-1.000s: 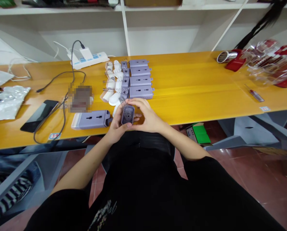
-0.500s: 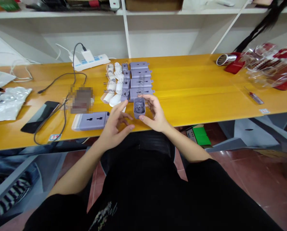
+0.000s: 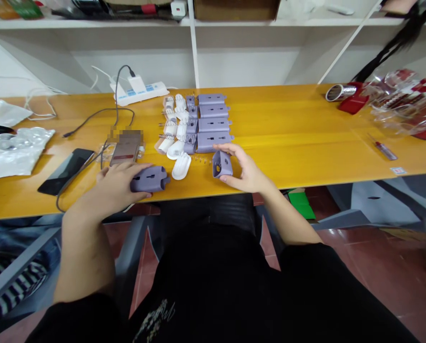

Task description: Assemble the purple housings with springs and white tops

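Observation:
My right hand (image 3: 247, 172) holds a small purple hollow part (image 3: 226, 165), tilted so that its opening faces left. Just left of that opening a thin coil spring (image 3: 202, 159) shows; I cannot tell whether it is attached. My left hand (image 3: 104, 190) is closed over the left end of a larger purple slotted housing (image 3: 151, 179) near the front edge. Between the hands lies a white oval cap (image 3: 181, 166). Beyond them, several matching purple housings (image 3: 215, 125) lie in a column, beside smaller purple pieces (image 3: 190, 126), white parts (image 3: 170, 128) and springs.
A dark phone (image 3: 65, 171), a cable (image 3: 91, 114) and a brown object, partly blurred out (image 3: 126, 147), lie at left. Behind stands a white power strip (image 3: 141, 93). A screwdriver (image 3: 385, 150) and red-and-clear plastic items (image 3: 406, 102) are at right on the yellow table (image 3: 288, 128).
My left hand has moved left and taken hold of the larger purple housing. The small purple part in my right hand has turned from opening upward to opening leftward.

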### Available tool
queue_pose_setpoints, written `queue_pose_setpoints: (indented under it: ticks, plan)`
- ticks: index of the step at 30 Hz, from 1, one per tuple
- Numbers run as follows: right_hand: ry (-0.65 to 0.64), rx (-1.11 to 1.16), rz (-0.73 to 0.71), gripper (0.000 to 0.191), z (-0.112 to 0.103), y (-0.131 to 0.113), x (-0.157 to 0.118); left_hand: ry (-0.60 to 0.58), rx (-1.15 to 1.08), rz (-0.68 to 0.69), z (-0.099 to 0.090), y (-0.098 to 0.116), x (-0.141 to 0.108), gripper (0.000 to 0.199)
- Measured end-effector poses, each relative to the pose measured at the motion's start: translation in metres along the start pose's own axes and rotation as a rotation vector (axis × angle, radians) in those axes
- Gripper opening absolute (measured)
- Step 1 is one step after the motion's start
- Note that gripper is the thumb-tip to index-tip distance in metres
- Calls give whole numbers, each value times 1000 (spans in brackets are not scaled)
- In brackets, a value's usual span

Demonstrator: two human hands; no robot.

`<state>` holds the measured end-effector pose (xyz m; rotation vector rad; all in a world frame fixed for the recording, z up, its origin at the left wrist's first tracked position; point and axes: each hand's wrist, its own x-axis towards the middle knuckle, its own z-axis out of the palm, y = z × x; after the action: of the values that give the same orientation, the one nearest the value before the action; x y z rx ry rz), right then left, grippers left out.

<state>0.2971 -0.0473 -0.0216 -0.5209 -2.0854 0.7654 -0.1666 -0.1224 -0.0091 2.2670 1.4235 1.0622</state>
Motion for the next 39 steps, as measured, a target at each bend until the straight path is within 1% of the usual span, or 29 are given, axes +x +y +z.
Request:
queue_pose_setpoints:
  ticks: [2, 5, 7, 9, 12, 15, 17, 19, 21, 23, 25, 28, 32, 35, 39]
  plan:
    - [4, 10, 12, 86, -5, 3, -1, -65, 90, 23, -9, 8, 2, 82]
    - [46, 79, 7, 84, -5, 11, -1, -134, 149, 35, -21, 32, 8, 85]
    - [85, 123, -5, 82, -3, 15, -1, -129, 86, 63, -21, 45, 12, 89]
    - [110, 144, -11, 79, -1, 17, 0, -85, 12, 70, -13, 51, 16, 88]
    - [154, 139, 14, 77, -3, 15, 0, 38, -71, 54, 9, 48, 21, 86]
    - [228, 64, 53, 81, -10, 10, 0, 198, -184, 49, 35, 38, 24, 93]
    - [263, 18, 51, 82, -13, 8, 0, 302, -235, 59, 51, 32, 25, 96]
    - [291, -1, 39, 83, -14, 8, -1, 353, -264, 63, 63, 27, 26, 95]
    - [318, -15, 33, 88, -13, 9, -1, 350, -266, 40, 70, 25, 26, 94]
    - [339, -26, 34, 95, -10, 12, -1, 334, -247, 30, 74, 25, 27, 94]
    - [362, -13, 37, 102, -7, 16, -2, 320, -221, 48, 74, 26, 27, 92]
    - [396, 3, 17, 108, -4, 20, -2, 299, -203, 86, 72, 27, 28, 87]
    - [389, -123, 17, 114, -2, 20, 0, 286, -183, 121, 73, 28, 29, 85]
    - [396, -130, 30, 116, -2, 18, 1, 267, -143, 108, 75, 31, 30, 85]
    - [437, -36, 6, 113, -2, 20, 1, 259, -123, 116, 76, 33, 32, 85]
